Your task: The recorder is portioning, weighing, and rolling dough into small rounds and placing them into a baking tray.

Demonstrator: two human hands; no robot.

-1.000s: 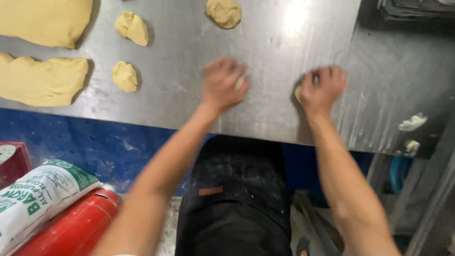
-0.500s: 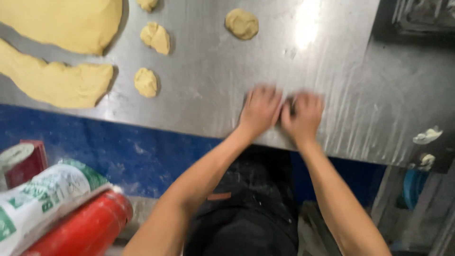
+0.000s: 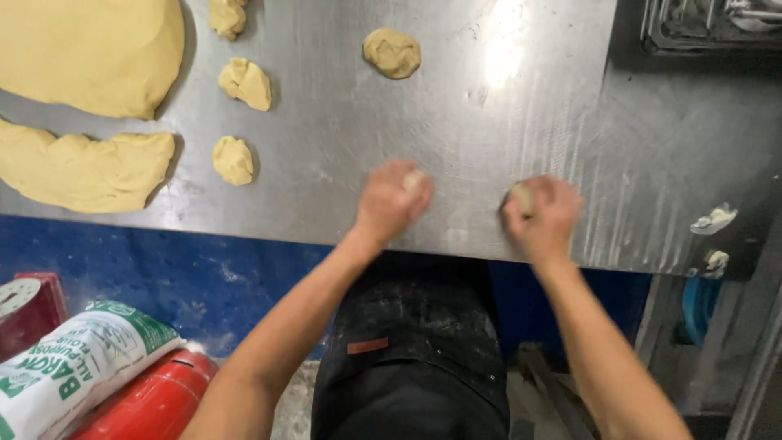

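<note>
On the steel table [image 3: 489, 122], my left hand [image 3: 389, 201] is cupped over a small piece of yellow dough [image 3: 414, 179] that peeks out by the fingers. My right hand [image 3: 544, 215] is cupped over a second small dough piece [image 3: 521, 197] near the table's front edge. Both hands press their pieces against the metal, about a hand's width apart. Farther back lies a lone dough lump [image 3: 392, 53].
A big dough mass [image 3: 90, 49] and a long slab [image 3: 81, 171] fill the left of the table, with three small lumps [image 3: 234, 160] beside them. Dough scraps [image 3: 713, 220] stick at the right edge. Below left stand a flour sack [image 3: 73, 371] and a red cylinder [image 3: 151, 403].
My hands came together at the table's front edge half a second ago and have now spread apart again, each still rolling its dough piece. The camera view shifted slightly.
</note>
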